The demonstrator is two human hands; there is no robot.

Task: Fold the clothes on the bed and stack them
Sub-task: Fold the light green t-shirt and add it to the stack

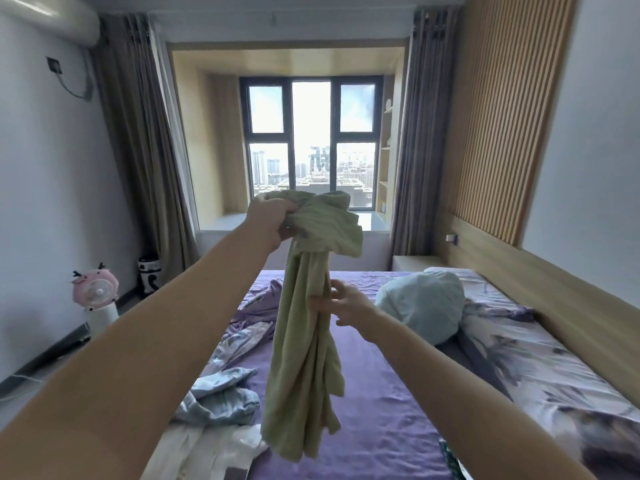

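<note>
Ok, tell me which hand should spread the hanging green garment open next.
Right hand, probably: its fingers already touch the pale green cloth garment midway down, open and free to pull it sideways. The left hand grips the bunched top, holding it up.

A home bedroom: purple-sheeted bed (381,393), curtains (138,150), city-view window (311,140)
</note>
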